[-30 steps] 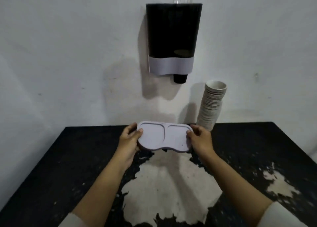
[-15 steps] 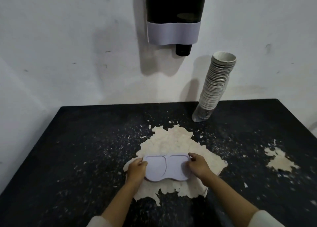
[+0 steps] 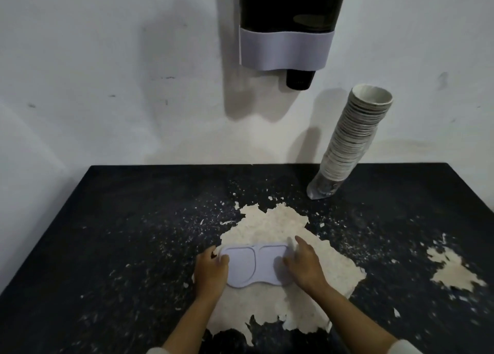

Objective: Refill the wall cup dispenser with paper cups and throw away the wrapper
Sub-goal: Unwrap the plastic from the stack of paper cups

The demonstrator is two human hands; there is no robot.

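While the white lid (image 3: 255, 267) lies flat on the table (image 3: 107, 246), low in the middle of the frame, both your hands are at its ends. Your left hand (image 3: 211, 272) has its fingers curled onto the lid's left edge, thumb laid on the top face. Your right hand (image 3: 304, 265) is on the right end, fingers bent over the rim, though blur hides how firmly they grip. The lid has 2 rounded lobes and sits on a pale patch where the table's dark coating has peeled away. Up at the top centre, the wall cup dispenser (image 3: 287, 22) hangs on the wall (image 3: 107, 73), dark body above, white band below, with 1 short black spout poking out underneath. Over to the right of the frame, the stack of paper cups (image 3: 352, 140) leans against the wall, mouths up, its foot on the table's far edge, a clear wrapper (image 3: 322, 188) around the lowest cups.
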